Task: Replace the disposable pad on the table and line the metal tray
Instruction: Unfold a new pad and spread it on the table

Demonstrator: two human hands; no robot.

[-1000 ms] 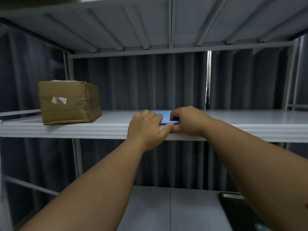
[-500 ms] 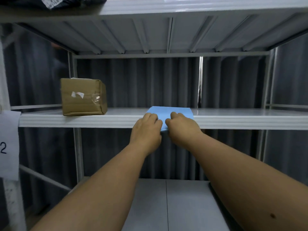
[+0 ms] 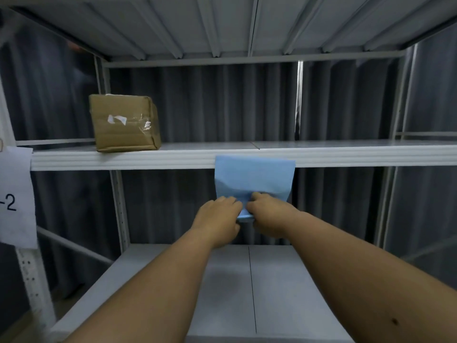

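Note:
A folded light-blue disposable pad (image 3: 254, 177) hangs in the air just in front of the middle shelf's edge (image 3: 148, 159), off the shelf board. My left hand (image 3: 217, 219) and my right hand (image 3: 269, 214) both pinch its lower edge, close together, knuckles toward the camera. The pad's upper edge reaches the height of the shelf lip. No metal tray or table shows in this view.
A taped brown cardboard box (image 3: 123, 122) sits on the middle shelf at the left. A grey lower shelf (image 3: 247, 293) lies under my forearms. A white paper label (image 3: 14, 196) marked "-2" hangs on the left upright. Dark curtain backs the rack.
Both hands have drawn the blue pad off the middle shelf toward me and downward; it now hangs free in front of the shelf edge. The camera has pulled back.

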